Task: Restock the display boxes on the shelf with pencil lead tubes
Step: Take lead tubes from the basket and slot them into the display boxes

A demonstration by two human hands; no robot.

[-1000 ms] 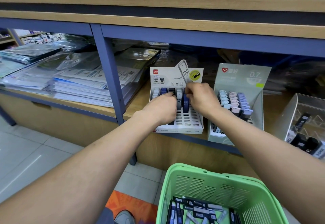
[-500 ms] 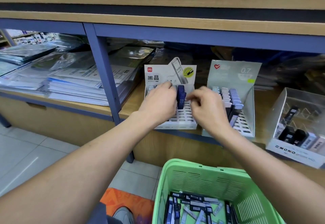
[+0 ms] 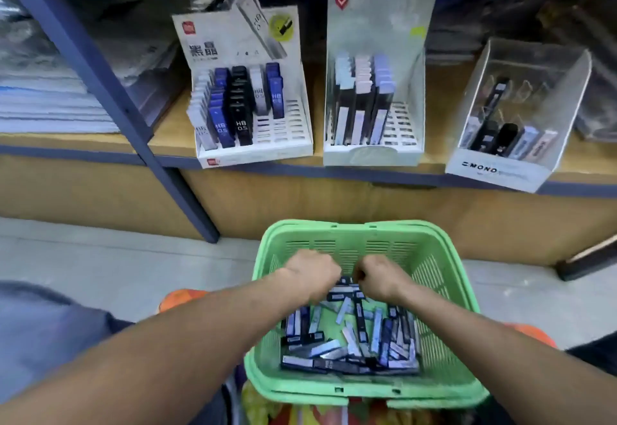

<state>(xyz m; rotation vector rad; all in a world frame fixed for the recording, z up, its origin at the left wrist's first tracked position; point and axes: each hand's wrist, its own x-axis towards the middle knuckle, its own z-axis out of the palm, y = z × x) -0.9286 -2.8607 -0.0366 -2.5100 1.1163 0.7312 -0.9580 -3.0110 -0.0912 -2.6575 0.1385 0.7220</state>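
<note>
Both hands down in the basket for more stock.

My left hand (image 3: 312, 274) and right hand (image 3: 379, 276) have left the shelf and now curl over loose pencil lead tubes (image 3: 350, 338) in the green plastic basket (image 3: 334, 388); whether either grasps one, I cannot tell. Beyond, the white slotted display box (image 3: 287, 121) shows empty right-hand slots, so restocking continues.

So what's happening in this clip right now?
A person is restocking pencil lead tubes. Both hands, left hand and right hand, are down in the green basket over the loose lead tubes, fingers curled; whether either grips a tube cannot be told. On the shelf stand three display boxes: the left box and middle box are partly filled with empty slots on their right sides, and the clear MONO box holds a few.
</note>
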